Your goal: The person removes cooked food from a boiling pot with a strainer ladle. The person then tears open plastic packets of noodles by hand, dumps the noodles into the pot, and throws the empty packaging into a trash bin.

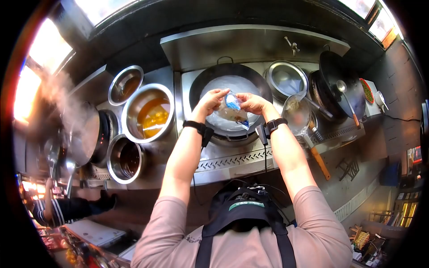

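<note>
Both hands meet above a large black wok [201,89] that holds whitish liquid. My left hand [212,101] pinches one side of a small clear plastic packet with blue print [232,102]. The fingers of my right hand [253,103] are closed on the packet's other upper side. The packet hangs between the hands, over the wok, and its lower part looks brownish through the plastic. Whether it is torn open cannot be made out. A dark band with a small device is on each wrist.
Left of the wok stand steel bowls, one with yellow oil [154,117]. To the right are a lidded pot [287,79], a strainer [296,115] with a wooden handle, and another wok [336,85] with a ladle. Steam rises at far left, near a person in striped clothing [56,211].
</note>
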A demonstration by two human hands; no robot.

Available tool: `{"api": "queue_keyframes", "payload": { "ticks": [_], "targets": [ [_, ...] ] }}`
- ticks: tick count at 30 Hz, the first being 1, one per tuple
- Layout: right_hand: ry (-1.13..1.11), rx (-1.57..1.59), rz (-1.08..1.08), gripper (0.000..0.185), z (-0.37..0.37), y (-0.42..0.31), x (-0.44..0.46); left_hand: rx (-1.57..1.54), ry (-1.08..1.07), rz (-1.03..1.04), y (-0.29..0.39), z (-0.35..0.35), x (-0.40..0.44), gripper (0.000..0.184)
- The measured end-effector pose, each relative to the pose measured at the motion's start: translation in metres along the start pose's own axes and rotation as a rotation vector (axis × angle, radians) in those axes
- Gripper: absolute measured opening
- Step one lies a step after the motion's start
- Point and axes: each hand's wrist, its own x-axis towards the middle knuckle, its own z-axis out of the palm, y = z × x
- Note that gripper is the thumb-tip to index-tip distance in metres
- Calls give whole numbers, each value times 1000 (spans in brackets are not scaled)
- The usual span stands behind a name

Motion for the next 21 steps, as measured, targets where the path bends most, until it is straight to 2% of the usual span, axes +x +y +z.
{"api": "queue_keyframes", "payload": {
  "ticks": [4, 7, 9, 11, 13, 14, 18, 20, 21],
  "targets": [
    [68, -184, 35, 35, 4, -5, 0, -7, -33, -34, -3, -5, 7, 34],
    [162, -279, 83, 32, 4, -6, 1, 38, 48, 19, -7, -2, 10, 31],
    [248, -238, 55, 31, 8, -3, 4, 144, 224, 154, -10, 5, 14, 33],
    [332, -196, 30, 31, 11, -1, 7, 228, 273, 224, -13, 8, 18, 34],
    [403, -288, 67, 31, 16, -6, 5, 585, 497, 444, -10, 20, 9, 33],
    [404, -288, 68, 31, 20, -8, 4, 577, 526, 375, -8, 24, 4, 34],
    [408, -305, 50, 33, 17, -7, 3, 589, 549, 419, -20, 20, 14, 33],
    [415, -315, 49, 33, 15, -5, 5, 573, 464, 462, -30, 10, 24, 30],
    [503, -327, 64, 32, 14, -4, 7, 573, 465, 462, -28, 10, 22, 30]
  ]
}}
